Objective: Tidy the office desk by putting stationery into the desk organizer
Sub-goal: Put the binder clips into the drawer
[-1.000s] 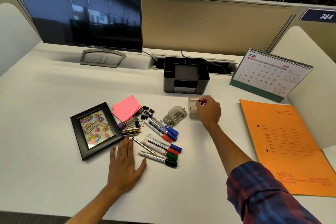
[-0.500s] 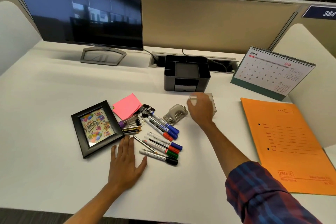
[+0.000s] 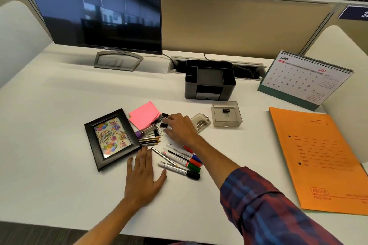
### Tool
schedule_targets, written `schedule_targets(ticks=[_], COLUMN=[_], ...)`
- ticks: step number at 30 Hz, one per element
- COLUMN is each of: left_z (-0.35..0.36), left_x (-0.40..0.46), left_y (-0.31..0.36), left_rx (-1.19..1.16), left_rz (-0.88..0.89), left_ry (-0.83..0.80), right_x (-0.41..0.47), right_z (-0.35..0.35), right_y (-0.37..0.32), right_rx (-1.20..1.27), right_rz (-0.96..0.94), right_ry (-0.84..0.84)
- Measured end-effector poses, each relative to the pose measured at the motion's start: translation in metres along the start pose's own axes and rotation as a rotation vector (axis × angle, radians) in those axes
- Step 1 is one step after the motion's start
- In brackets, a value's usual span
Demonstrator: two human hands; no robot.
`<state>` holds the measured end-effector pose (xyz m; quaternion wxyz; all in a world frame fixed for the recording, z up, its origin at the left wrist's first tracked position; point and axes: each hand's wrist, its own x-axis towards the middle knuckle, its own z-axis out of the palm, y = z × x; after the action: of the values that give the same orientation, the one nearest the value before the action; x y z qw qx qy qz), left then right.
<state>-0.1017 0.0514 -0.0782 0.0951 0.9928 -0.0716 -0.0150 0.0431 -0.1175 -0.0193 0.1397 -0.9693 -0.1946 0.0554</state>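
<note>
Your right hand [image 3: 180, 128] reaches over the binder clips [image 3: 162, 120] beside the pink notes [image 3: 144, 116], fingers bent onto them; whether its grip has closed on one, you cannot tell. It has left the clear tray [image 3: 227, 115], where one clip [image 3: 226, 110] lies, below the desk organizer [image 3: 210, 79]. Your left hand [image 3: 143, 177] stays flat on the surface [image 3: 59, 105].

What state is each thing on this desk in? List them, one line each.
Monitor: off, dark.
Desk organizer: compartments look empty.
Clear tray: out on the desk, one binder clip inside.
Binder clips: loose in a pile.
Right hand: over the pile, grip unclear.
Left hand: flat on the desk.
Markers: capped, lying loose.
Photo frame: lying flat.
Desk calendar: standing, June.
Orange folder: closed.
</note>
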Motion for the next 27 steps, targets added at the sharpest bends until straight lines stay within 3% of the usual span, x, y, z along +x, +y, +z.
schedule_targets(ticks=[15,27], left_z=[0.0,0.002], left_x=[0.001,0.001], left_y=[0.001,0.0], left_rx=[0.002,0.013], left_rz=[0.016,0.022], left_ry=[0.034,0.023], right_x=[0.0,0.0], right_z=[0.011,0.011], right_y=[-0.019,-0.023], right_rx=[-0.124,-0.083], right_rz=[-0.039,-0.088], right_ry=[0.139,0.07])
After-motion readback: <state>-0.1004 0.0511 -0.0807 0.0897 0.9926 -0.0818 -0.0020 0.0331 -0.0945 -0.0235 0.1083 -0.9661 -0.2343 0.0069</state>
